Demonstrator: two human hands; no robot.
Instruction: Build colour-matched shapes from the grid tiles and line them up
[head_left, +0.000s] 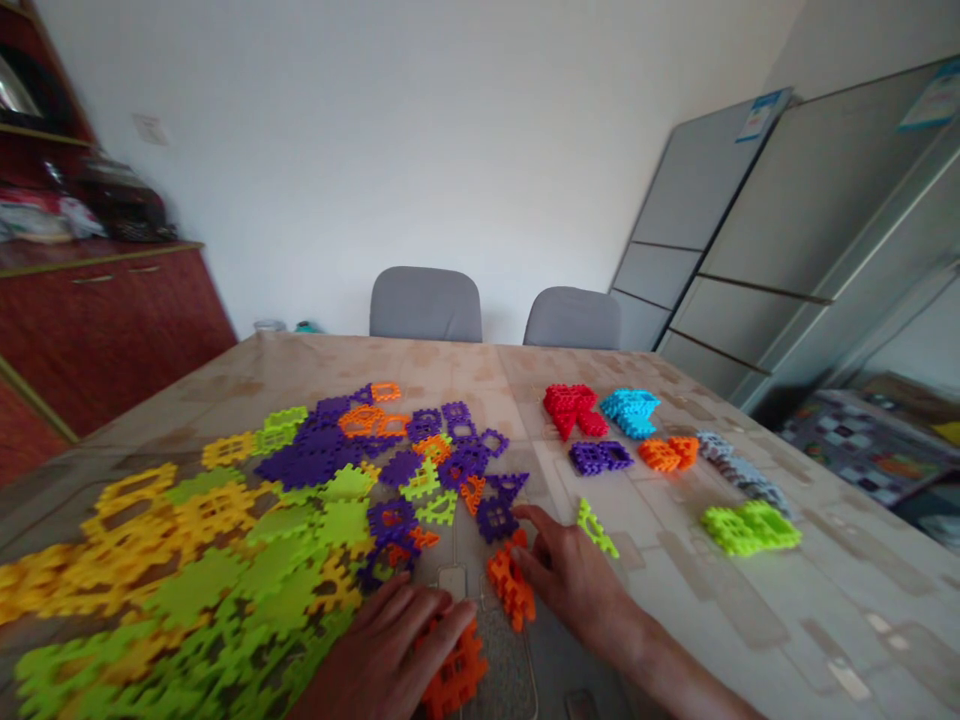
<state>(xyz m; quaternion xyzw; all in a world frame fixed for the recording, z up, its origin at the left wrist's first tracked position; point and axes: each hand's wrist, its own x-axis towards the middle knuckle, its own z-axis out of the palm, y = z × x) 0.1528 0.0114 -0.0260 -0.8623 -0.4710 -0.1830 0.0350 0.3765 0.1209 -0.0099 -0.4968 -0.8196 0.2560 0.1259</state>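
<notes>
A big scatter of flat interlocking plastic pieces, yellow (135,540), lime green (247,590) and purple (322,450), covers the left half of the table (750,620). My left hand (390,650) lies palm down at the near edge, fingers together over a stack of orange pieces (457,675). My right hand (570,575) rests just right of it, fingers stretched out against another orange stack (510,585), index finger near a purple piece (496,520). A single lime green piece (598,527) lies beside that hand.
Sorted stacks sit at the right: red (571,408), light blue (631,411), purple (600,456), orange (669,452), grey (739,470), lime green (750,527). Two grey chairs (426,304) stand behind the table. A red cabinet (97,320) is left, grey lockers (787,230) right.
</notes>
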